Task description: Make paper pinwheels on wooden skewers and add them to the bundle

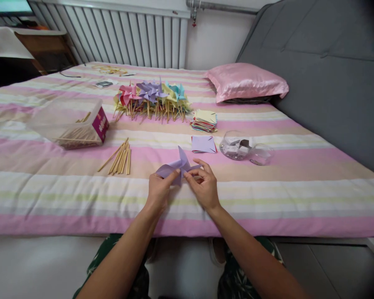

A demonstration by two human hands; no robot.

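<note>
Between my two hands is a purple paper pinwheel (183, 158), its blades folded in toward the centre, just above the striped bedspread. My left hand (159, 187) pinches it from the left, thumb near the middle. From the right, my right hand (205, 185) presses thumb and fingers at its centre; whether a small pin is there I cannot make out. Beyond my right hand lie purple cut paper squares (203, 144) and a taller stack of coloured squares (203, 119). A bundle of wooden sticks (121, 158) rests to the left of my left hand.
Finished pinwheels on sticks (151, 93) stand grouped farther back. At left, a clear plastic tub (62, 120) lies with sticks inside. A round clear container (235, 145) with small items and a clear lid (262, 154) sit at right. Behind are a pink pillow (247, 81) and radiator (127, 35).
</note>
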